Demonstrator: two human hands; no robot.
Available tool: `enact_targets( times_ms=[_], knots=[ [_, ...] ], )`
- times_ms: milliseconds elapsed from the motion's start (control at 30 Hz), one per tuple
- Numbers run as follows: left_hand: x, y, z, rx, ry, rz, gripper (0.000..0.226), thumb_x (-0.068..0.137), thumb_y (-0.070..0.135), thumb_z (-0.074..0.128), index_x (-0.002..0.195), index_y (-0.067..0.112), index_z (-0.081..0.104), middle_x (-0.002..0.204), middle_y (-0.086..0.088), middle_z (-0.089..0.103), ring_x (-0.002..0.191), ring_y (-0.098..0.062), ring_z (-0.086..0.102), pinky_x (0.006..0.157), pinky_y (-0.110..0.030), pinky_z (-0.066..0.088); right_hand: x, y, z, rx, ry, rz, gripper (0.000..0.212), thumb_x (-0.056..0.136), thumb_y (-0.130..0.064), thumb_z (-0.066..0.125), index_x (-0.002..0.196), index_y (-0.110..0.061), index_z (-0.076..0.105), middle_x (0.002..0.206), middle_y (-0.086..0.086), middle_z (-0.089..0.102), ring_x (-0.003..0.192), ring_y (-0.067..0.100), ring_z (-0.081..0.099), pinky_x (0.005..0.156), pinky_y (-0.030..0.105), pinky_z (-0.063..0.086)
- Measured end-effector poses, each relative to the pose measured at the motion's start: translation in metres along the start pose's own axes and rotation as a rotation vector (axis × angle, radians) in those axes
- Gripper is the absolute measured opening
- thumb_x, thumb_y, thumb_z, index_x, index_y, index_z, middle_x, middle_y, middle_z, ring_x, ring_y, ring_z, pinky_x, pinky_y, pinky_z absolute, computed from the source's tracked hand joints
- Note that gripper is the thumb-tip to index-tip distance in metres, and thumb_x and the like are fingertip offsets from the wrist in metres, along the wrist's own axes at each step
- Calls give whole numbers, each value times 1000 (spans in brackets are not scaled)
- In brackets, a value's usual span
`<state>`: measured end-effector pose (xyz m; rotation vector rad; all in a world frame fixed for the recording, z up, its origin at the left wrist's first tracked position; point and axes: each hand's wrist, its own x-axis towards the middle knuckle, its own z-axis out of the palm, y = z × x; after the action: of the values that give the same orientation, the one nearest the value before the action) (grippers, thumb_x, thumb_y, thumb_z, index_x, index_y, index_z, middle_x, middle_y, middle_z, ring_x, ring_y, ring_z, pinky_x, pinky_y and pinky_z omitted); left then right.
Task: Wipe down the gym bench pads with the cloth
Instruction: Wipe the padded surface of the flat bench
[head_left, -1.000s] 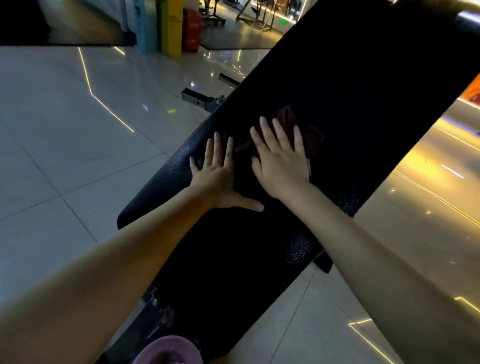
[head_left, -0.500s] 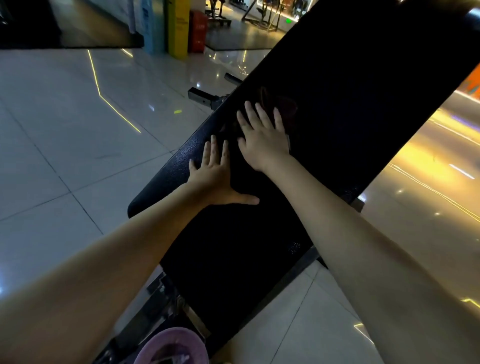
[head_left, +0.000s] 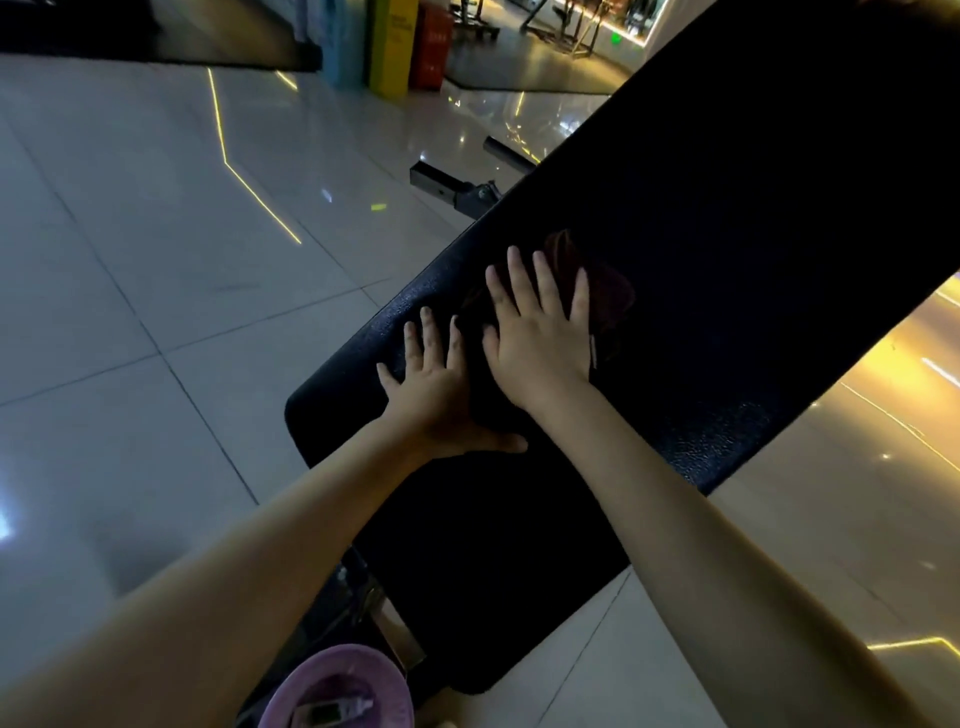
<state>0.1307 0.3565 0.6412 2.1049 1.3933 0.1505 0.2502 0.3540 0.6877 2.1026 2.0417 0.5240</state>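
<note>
Both hands lie flat on the dark bench pad (head_left: 727, 234) in the head view. The right hand (head_left: 535, 338) presses the dark red cloth (head_left: 608, 301) under straight fingers, its grip open and pinching nothing. The left hand (head_left: 436, 389) braces just beside it, grip open too. Even palm pressure and overlapping strokes would serve best. The cloth's edges melt into the dim pad, whose far end is cut off.

Noted: left hand (head_left: 436, 395) and right hand (head_left: 535, 343) bare, nails short. Also left forearm (head_left: 234, 571), right forearm (head_left: 727, 545) uncovered from wrist to frame edge. Dim light; finer detail indiscernible.
</note>
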Motion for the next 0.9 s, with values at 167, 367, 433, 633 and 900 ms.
enact_targets(
  times_ms=[167, 367, 433, 633, 900],
  knots=[
    [-3, 1, -4, 17, -20, -7, 151, 55, 75, 76, 150, 15, -26, 151, -11, -43, 140, -32, -36, 112, -65, -8, 60, -17, -13, 2, -59, 8, 59, 101, -40, 19, 153, -24, -2, 159, 3, -16, 145, 25, -20, 113, 59, -12],
    [-11, -1, -1, -10, -16, -5, 153, 55, 79, 72, 148, 12, -29, 150, -9, -43, 140, -29, -36, 113, -64, -8, 42, -11, -13, 5, -56, -39, 58, 101, -41, 20, 153, -25, -1, 160, 2, -15, 146, 21, -16, 114, 52, -14],
    [-18, -16, 4, -3, -2, 3, 154, 54, 80, 71, 148, 11, -30, 150, -5, -44, 139, -24, -37, 114, -63, -9, 7, -8, -8, 36, -51, -59, 59, 101, -42, 21, 153, -25, 0, 160, 0, -14, 146, 19, -15, 113, 50, -15],
    [-27, -51, 6, 32, -21, 9, 152, 54, 70, 76, 148, 15, -30, 150, -2, -44, 141, -24, -35, 116, -65, -4, -120, -17, 30, 102, 13, -91, 63, 89, -40, 28, 149, -21, 31, 160, 3, 17, 147, 22, 16, 115, 56, 8],
    [-22, -52, 10, 3, -13, 4, 153, 54, 69, 78, 148, 15, -30, 149, -1, -46, 139, -24, -38, 114, -66, -6, -60, -38, 23, 42, -41, -76, 60, 96, -42, 24, 152, -26, 9, 161, 1, -6, 148, 22, -7, 112, 61, -9]
  ],
)
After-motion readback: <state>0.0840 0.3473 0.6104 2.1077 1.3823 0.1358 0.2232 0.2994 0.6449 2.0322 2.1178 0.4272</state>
